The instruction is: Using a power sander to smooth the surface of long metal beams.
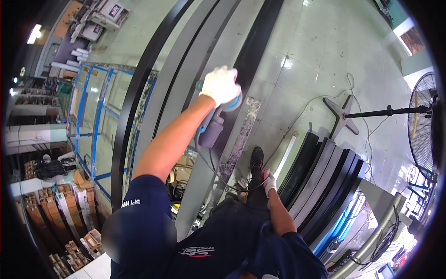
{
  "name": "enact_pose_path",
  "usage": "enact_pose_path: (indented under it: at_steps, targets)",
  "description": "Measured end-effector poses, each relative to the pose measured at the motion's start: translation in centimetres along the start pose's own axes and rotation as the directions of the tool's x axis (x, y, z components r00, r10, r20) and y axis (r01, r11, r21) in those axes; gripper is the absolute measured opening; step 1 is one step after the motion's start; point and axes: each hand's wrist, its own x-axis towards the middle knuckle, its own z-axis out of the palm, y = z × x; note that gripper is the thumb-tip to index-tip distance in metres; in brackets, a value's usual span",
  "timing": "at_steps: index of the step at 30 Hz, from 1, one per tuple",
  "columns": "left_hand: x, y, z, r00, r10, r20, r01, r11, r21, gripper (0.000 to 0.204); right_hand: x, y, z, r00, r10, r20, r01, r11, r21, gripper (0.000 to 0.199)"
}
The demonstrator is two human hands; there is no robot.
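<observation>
A long grey panel (218, 60) with black edge strips runs away from the worker across a pale tiled floor (320, 51), filling the middle of the view and lying directly under the tool in the worker's grasp. To the left of that grasp stands a blue-framed rack (95, 121) holding glass sheets; well to the right of it, a stack of dark curved panels (320, 176) leans on the floor, and beyond those a pedestal fan (425, 125) rests tipped over, its cross-shaped base (341, 114) toward the panel. Just right of the tool, a strip of speckled stone (241, 139) lies along the panel's edge.

The left hand (220, 85), in a white glove, is closed around the head of a grey and teal angle grinder (213, 123), pressing it against the black strip of the panel; the tool's body hangs back below the hand, and its black cord (218, 174) trails down toward the worker's legs. The right hand (269, 182), also gloved in white, rests low beside the worker's dark trousers, just behind a black shoe (256, 158); whether it grips anything cannot be told.
</observation>
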Motion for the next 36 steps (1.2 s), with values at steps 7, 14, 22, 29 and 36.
enact_pose_path:
  at_steps: [7,14,22,29,36]
  targets:
    - [12.7,6.8,-1.8,0.999,0.026,0.028,-0.025,1.000,-0.013,0.039,1.5,2.2,-2.4,0.988,-0.033,-0.152,0.088,0.925,0.369,0.052]
    - [3.9,3.0,-1.2,0.996,-0.068,0.060,0.068,0.998,0.005,0.037,-4.3,1.5,-3.1,0.987,0.104,-0.126,-0.054,0.936,0.347,0.054]
    - [-17.9,-0.4,1.8,0.998,-0.054,0.037,0.055,0.998,-0.018,0.034,-9.5,8.5,-5.2,0.992,-0.088,-0.094,0.092,0.995,0.039,0.056]
    - [-40.0,-3.8,4.9,0.995,-0.101,-0.003,0.100,0.995,-0.030,0.034,-19.2,17.1,-4.0,0.961,-0.262,-0.092,0.189,0.861,-0.473,0.058]
    - [-59.4,-5.2,5.8,0.997,-0.066,0.038,0.068,0.996,-0.055,0.035,-21.3,21.1,-4.9,0.944,-0.331,0.020,0.328,0.926,-0.186,0.061]
